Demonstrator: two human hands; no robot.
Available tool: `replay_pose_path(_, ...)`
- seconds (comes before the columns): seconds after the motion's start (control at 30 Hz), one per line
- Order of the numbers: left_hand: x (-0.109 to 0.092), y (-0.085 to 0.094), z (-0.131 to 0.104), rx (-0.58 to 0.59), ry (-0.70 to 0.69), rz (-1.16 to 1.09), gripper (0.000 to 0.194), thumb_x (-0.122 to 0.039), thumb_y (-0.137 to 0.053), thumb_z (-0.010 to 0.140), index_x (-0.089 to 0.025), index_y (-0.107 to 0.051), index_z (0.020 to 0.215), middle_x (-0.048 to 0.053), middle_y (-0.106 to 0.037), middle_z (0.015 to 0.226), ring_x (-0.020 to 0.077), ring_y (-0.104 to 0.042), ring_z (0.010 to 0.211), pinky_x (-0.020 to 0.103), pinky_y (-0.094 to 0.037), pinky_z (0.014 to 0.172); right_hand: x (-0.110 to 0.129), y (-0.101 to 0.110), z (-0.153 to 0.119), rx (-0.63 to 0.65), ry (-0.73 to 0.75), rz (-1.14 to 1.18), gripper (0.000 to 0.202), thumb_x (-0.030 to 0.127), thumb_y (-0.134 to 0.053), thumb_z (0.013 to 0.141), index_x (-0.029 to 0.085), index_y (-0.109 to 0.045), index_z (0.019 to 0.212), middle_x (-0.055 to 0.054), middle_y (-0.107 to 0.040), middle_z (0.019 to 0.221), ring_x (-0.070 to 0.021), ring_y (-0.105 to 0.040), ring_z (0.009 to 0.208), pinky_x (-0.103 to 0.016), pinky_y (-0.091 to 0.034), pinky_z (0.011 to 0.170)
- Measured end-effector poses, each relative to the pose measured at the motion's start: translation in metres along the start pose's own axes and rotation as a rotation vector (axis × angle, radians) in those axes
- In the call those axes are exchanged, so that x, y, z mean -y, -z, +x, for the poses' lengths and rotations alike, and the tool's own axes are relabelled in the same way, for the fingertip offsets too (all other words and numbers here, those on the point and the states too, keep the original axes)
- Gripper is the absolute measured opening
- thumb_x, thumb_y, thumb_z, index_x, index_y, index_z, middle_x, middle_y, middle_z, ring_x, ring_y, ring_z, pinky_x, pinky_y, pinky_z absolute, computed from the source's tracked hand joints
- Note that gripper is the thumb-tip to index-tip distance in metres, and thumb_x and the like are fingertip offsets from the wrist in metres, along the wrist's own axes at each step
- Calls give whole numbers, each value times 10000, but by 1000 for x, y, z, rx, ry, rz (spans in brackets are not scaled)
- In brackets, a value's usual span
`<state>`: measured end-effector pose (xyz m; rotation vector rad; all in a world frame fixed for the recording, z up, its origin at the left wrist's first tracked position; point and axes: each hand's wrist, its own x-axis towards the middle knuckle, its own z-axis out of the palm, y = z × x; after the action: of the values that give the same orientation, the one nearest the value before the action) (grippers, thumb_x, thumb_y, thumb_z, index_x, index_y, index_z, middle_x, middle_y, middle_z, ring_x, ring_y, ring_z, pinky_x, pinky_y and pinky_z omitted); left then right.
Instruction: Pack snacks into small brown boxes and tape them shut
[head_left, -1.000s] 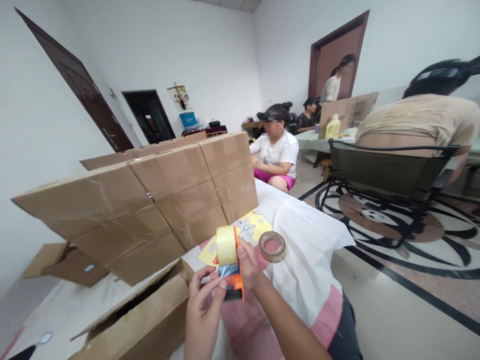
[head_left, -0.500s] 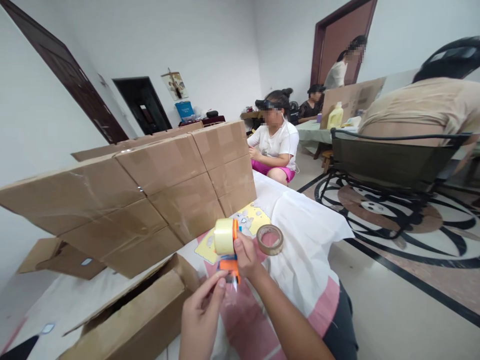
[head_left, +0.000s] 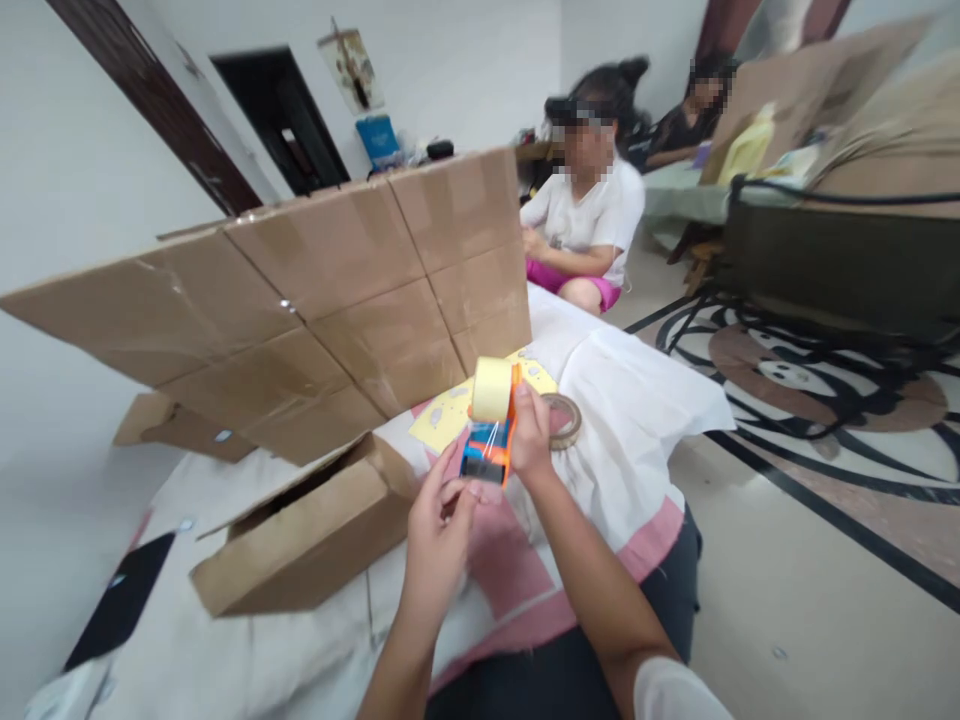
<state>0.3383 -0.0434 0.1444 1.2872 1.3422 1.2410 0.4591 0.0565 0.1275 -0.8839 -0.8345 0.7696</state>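
My right hand [head_left: 529, 432] is closed around the side of an orange and blue tape dispenser [head_left: 486, 452], which carries a thick pale-yellow roll of packing tape [head_left: 492, 390]. At the dispenser's lower end, my left hand [head_left: 442, 505] pinches what looks like the clear loose end of the tape. A brown tape roll [head_left: 564, 422] lies on the cloth just beyond my right wrist. To the left of my hands sits a narrow cardboard box [head_left: 315, 550], with a dark gap along its top.
Stacked cardboard boxes [head_left: 360, 300] form a wall across the table. A white and pink cloth [head_left: 622, 400] covers the tabletop, with a black flat object [head_left: 124, 595] at left. A person in a white shirt [head_left: 592, 210] sits beyond; a dark chair [head_left: 832, 270] stands right.
The view has shifted, and the dispenser now shows its blue and dark cutting end more fully. Both hands stay on the dispenser and tape, appearing higher and farther right.
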Motion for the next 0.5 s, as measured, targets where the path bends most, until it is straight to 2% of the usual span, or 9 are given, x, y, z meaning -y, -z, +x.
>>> replay_pose_path(0.1, 1, 0, -3, 13, -18, 12, 642, -360, -640, 901, -220, -446, 1496, -10, -672, 759, 98, -522, 611, 230, -496, 670, 5, -1, 4, -20, 21, 26, 429, 585, -474, 930, 196, -628, 839, -31, -599, 822, -193, -569, 846, -317, -461, 799)
replay_pose_path(0.2, 1, 0, -7, -5, -13, 16, 662, -315, -642, 901, -199, -420, 1513, -28, -660, 730, 85, -490, 577, 233, -499, 694, 6, -3, 6, 23, 53, 55, 409, 540, -445, 963, 207, -573, 761, 5, -513, 731, -156, -506, 719, -284, -437, 712)
replay_pose_path(0.33, -1, 0, -11, -38, 5, 40, 655, -302, -635, 906, -158, -422, 1508, -30, -649, 697, 104, -559, 647, 227, -495, 709, 7, -5, 5, 14, 74, 45, 394, 506, -423, 983, 214, -549, 751, 11, -472, 717, -154, -493, 727, -275, -430, 713)
replay_pose_path(0.5, -4, 4, -17, -27, 29, 85, 652, -322, -633, 914, -183, -417, 1513, -24, -670, 724, 116, -590, 696, 223, -486, 705, 13, -4, 2, 26, 80, 16, 385, 493, -441, 983, 215, -528, 732, 13, -468, 706, -147, -482, 725, -269, -437, 719)
